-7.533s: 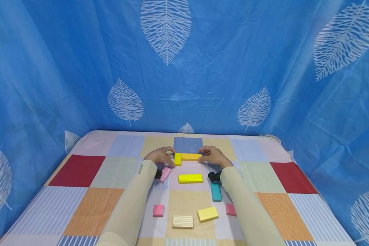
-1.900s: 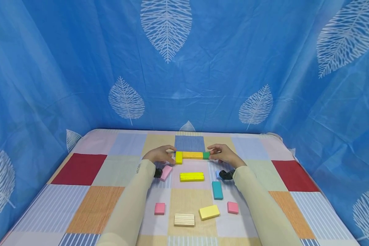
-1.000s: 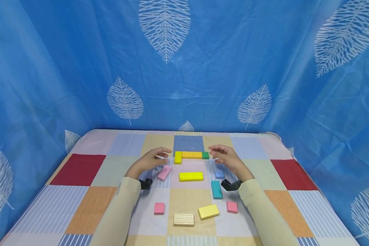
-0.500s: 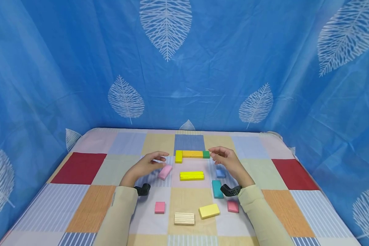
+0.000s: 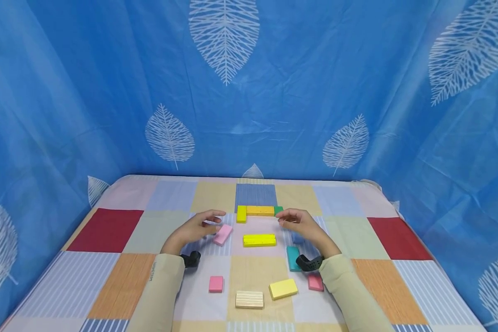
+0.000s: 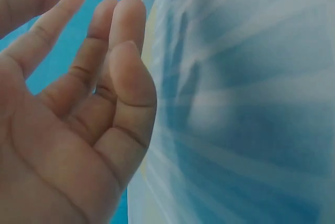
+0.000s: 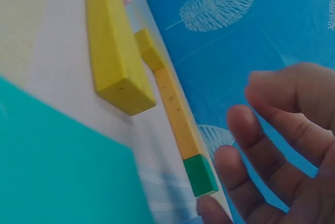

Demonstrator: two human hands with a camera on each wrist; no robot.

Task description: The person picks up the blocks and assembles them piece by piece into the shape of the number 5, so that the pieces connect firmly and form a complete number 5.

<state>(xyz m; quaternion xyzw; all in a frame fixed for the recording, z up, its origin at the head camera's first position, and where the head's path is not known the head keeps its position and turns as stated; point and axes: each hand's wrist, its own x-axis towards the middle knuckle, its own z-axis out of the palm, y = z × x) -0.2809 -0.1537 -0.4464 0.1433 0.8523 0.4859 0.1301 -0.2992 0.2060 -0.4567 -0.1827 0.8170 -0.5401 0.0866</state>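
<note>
My left hand (image 5: 194, 230) hovers beside a pink block (image 5: 222, 234), fingers loosely bent and nothing in them; the left wrist view shows its bare palm (image 6: 47, 156). My right hand (image 5: 305, 227) is raised near the right end of a row of blocks, its fingers relaxed and holding nothing. That row joins a yellow block (image 5: 241, 214), turned crosswise, an orange block (image 5: 260, 210) and a small green block (image 5: 278, 210), which the right fingertips partly overlap in the head view. Under the right hand lies a blue block (image 5: 297, 237), partly hidden.
A long yellow block (image 5: 259, 240) lies between the hands. Nearer are a teal block (image 5: 293, 258), two pink squares, one of them the left pink square (image 5: 216, 284), a pale yellow block (image 5: 283, 289) and a striped wooden block (image 5: 249, 299). Blue curtains (image 5: 249, 115) surround the patchwork-covered table.
The green block now extends the orange block's right end. My left hand has let go of the row and drawn back leftward; my right hand has released the green block and shifted slightly nearer.
</note>
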